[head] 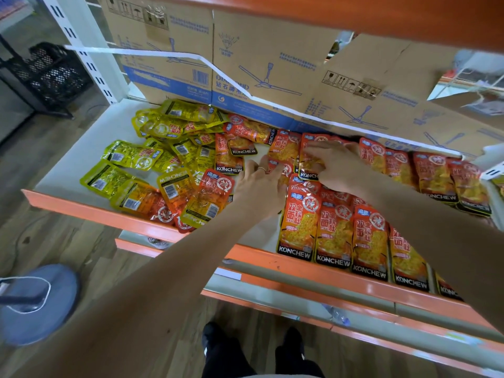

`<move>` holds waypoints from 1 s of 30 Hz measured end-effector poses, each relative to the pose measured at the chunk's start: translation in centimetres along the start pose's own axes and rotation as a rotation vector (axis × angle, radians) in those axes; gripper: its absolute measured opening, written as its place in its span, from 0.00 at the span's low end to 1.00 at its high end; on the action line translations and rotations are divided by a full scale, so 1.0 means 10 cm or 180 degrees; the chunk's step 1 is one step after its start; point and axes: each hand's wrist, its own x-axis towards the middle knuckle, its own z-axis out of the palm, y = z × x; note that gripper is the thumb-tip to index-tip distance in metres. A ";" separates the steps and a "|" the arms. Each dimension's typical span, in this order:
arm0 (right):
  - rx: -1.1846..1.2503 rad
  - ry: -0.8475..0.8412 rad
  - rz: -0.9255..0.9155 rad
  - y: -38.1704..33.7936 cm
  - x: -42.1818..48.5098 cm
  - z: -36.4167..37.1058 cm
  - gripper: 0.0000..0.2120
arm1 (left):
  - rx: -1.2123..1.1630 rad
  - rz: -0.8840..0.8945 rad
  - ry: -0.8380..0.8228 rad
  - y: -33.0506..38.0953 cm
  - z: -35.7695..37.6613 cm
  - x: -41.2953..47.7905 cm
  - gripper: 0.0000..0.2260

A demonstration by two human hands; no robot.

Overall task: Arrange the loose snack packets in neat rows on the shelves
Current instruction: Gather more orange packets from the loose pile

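- Shelf [81, 159]: white deck with an orange front lip. All the task's packets lie on it, in front of the boxes [259, 50] standing along the back.
- Orange packets [335, 236]: on the right part of the shelf, laid face up in two overlapping rows, one at the lip and one near the boxes. The brand edge points toward the aisle, evidently so the labels read from the front.
- Yellow packets [163, 148]: a loose heap on the left part, several face down, with some orange ones mixed in. Judged not yet sorted.
- Left hand [259, 184]: grip spread, fingers straight and flat on orange packets at the left end of the rows. Judged to be steadying them so the line does not slide.
- Right hand [335, 165]: grip spread, fingers laid over one packet [307, 169] in the back row, apparently pressing it into line. Whether the thumb hooks under its edge is unclear.
- Progress: the rows appear to grow from right to left, and about half the stock remains loose.
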 end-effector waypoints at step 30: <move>-0.0131 0.0044 0.0077 -0.04 -0.06 0.18 0.28 | -0.0098 0.0036 0.0161 -0.05 -0.01 0.18 0.23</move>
